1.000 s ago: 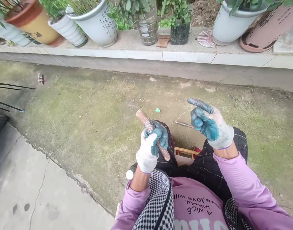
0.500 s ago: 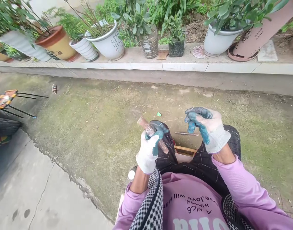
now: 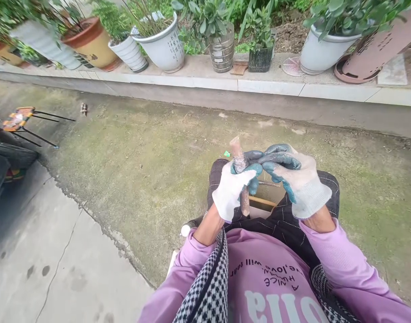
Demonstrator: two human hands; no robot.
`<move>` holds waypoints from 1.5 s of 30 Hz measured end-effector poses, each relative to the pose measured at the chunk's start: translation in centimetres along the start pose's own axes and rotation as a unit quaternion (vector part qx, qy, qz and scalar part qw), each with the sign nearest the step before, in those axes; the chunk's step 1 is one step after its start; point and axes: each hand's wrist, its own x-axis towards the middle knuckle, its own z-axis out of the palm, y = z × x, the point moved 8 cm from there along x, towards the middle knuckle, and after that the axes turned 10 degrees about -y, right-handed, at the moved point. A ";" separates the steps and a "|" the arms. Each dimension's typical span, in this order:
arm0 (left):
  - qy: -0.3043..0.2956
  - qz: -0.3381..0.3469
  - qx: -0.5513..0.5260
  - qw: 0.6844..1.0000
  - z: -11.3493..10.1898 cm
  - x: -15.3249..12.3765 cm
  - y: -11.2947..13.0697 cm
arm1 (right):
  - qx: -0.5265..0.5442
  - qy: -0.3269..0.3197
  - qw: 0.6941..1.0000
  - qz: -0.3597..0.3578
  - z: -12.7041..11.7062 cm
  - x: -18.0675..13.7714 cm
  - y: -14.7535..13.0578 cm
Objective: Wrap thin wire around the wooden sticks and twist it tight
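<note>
My left hand, in a white glove with blue-green coated fingers, is closed round a short wooden stick. Thin wire is wound in many turns about the stick's upper half, just above my grip. The stick stands nearly upright, its lower end showing below my fingers. My right hand, gloved the same way, meets the left fingertips with its fingers pinched. The strand between the hands is too fine to make out now; earlier it ran into the right hand's pinch.
Below my hands, a thin rod and a wooden bar show between my knees. A small green scrap lies on the mossy ground. Potted plants line a low ledge ahead. At the left stands a woven-seat stool.
My hands have come together from well apart. The left hand has moved right and turned the stick from slanted to nearly upright. The view has shifted slightly.
</note>
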 end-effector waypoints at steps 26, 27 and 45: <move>-0.003 -0.044 -0.027 0.999 0.6 -1.0 -1.6 | 0.056 0.062 0.995 0.048 -1.9 -1.8 0.0; 0.007 -0.041 -0.019 0.999 0.5 -1.2 -1.5 | 0.045 0.059 0.996 0.048 -1.8 -1.9 -0.2; 0.009 -0.067 0.078 0.995 0.6 -1.2 -0.9 | -0.027 0.011 0.998 0.054 -1.6 -1.9 0.1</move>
